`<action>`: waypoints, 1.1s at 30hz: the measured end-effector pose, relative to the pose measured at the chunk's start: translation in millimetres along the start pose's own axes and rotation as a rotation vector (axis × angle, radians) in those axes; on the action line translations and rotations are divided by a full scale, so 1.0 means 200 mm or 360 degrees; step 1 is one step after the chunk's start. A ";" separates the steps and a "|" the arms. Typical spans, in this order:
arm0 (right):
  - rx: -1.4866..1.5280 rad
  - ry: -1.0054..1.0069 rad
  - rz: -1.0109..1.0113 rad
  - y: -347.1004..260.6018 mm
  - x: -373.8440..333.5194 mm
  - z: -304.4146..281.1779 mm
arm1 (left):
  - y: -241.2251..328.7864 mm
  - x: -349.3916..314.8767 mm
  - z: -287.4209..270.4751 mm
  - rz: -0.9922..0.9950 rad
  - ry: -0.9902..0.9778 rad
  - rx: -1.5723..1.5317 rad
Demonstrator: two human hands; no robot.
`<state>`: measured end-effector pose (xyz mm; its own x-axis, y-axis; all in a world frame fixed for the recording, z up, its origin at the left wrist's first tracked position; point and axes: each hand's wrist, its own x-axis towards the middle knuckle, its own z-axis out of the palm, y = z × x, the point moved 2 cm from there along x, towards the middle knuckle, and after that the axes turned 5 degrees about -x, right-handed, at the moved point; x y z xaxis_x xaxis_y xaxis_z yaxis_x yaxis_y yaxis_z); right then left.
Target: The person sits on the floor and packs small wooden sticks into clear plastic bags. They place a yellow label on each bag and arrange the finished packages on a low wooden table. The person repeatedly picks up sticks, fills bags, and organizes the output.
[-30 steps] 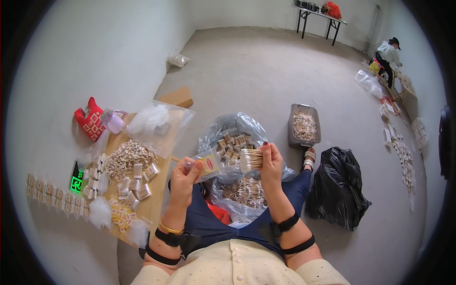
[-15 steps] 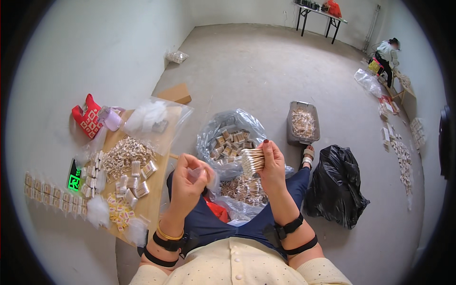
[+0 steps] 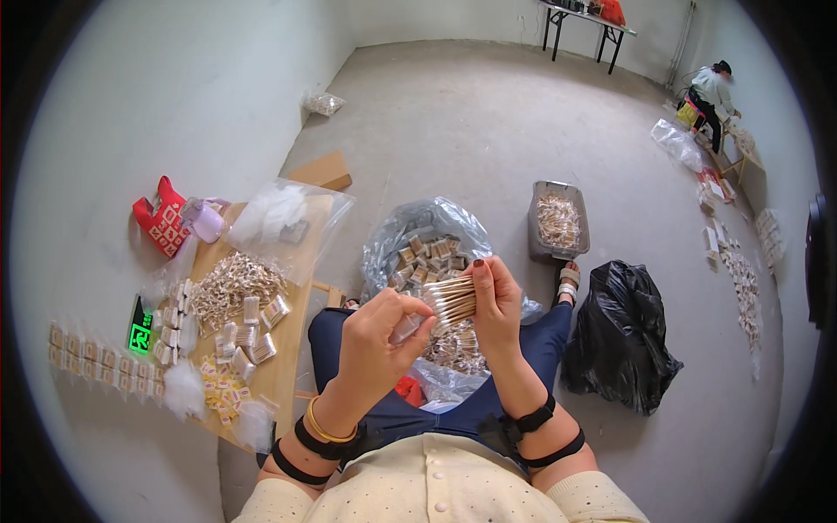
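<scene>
My right hand (image 3: 497, 307) is closed around a bundle of cotton swabs (image 3: 451, 302), their white tips pointing left. Pinched in my left hand (image 3: 381, 336) is a small clear plastic bag (image 3: 406, 328), held right against the swab tips. How far the tips reach into the bag is partly hidden by my left fingers. Beneath both hands, between my knees, loose swabs (image 3: 456, 349) lie in a plastic-lined container. Just beyond it, a large clear bag (image 3: 384, 235) holds many filled swab packs (image 3: 427, 257).
On the wooden table (image 3: 301, 301) at left lie a swab pile (image 3: 235, 288), packs (image 3: 248, 336) and yellow labels (image 3: 224, 388). A grey bin (image 3: 558, 222) of swabs and a black bag (image 3: 621, 340) stand at right. Another person (image 3: 713, 91) works at far right.
My left hand has moved right with the plastic bag, up to the swab tips. My right hand has tilted the bundle slightly and shifted a little left.
</scene>
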<state>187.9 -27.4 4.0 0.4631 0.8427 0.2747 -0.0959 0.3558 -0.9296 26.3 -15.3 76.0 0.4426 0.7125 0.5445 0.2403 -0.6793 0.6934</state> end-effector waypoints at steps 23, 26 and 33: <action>-0.0432 0.0103 -0.0144 0.01 -0.01 -0.06 | -0.24 -0.10 -0.21 -0.0394 0.0279 0.0289; -0.0257 0.0093 -0.0064 0.04 -0.01 -0.08 | -0.51 -0.22 -0.36 -0.0701 0.0380 0.0278; -0.0197 0.0038 0.0061 0.11 -0.03 -0.07 | -1.08 -0.86 -0.55 -0.1248 0.0338 0.0157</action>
<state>194.5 -29.9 -22.0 0.4821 0.8444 0.2335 -0.0054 0.2694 -0.9630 -195.4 28.2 -114.9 -0.0563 0.9984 0.0031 0.4912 0.0250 0.8707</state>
